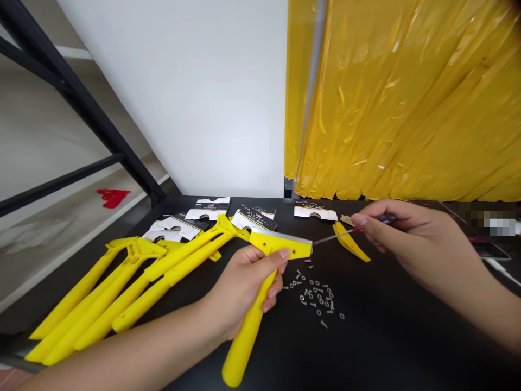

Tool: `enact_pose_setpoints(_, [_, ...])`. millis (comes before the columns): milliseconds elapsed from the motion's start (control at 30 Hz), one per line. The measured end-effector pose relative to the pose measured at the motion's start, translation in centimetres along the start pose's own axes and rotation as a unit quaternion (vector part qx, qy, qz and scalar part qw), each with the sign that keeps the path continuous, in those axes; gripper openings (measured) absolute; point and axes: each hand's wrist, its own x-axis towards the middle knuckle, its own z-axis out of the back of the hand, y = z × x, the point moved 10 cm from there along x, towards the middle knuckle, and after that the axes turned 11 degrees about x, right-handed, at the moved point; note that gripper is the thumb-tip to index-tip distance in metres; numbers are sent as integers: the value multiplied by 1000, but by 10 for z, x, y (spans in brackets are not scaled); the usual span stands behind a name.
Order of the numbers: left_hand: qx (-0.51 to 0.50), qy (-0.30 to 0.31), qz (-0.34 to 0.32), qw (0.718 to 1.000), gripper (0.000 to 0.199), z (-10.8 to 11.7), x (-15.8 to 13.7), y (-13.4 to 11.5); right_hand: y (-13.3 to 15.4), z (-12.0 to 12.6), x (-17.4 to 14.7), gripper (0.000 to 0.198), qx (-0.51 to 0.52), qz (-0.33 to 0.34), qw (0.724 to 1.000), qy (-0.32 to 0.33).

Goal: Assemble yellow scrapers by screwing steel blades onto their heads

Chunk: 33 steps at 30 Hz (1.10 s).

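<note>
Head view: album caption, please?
Left grip holds a yellow T-shaped scraper; right grip, a slim metal-shafted screwdriver, near small silvery screws.

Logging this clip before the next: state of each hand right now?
Left hand: closed around the yellow scraper's handle.
Right hand: closed on the screwdriver, shaft pointing toward the scraper's head.

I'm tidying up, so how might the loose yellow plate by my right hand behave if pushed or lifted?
The yellow plate looks like thin plastic, so it's probably light. It seems to lie flat, so it would likely slide rather than roll.
</note>
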Motion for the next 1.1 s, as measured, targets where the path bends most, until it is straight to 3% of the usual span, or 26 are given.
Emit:
enact_pose_setpoints(100, [5,-4,3,1000,42,0,1,-1,6,-8,-5,50,-13,18,1000,11])
enact_pose_setpoints(300, [13,-1,-1,1000,42,-2,2,-4,23,-52,-24,27,-70,155,978,124])
enact_pose_setpoints(400, [14,-3,0,1000,42,-1,1,-3,24,-62,-29,23,-74,181,969,154])
enact_pose_setpoints(767, [19,-6,2,1000,43,0,1,-2,40,-54,-33,20,-117,249,953,128])
enact_pose_setpoints(1100, [18,-6,5,1000,44,0,2,-1,43,-52,-33,22,-116,261,951,121])
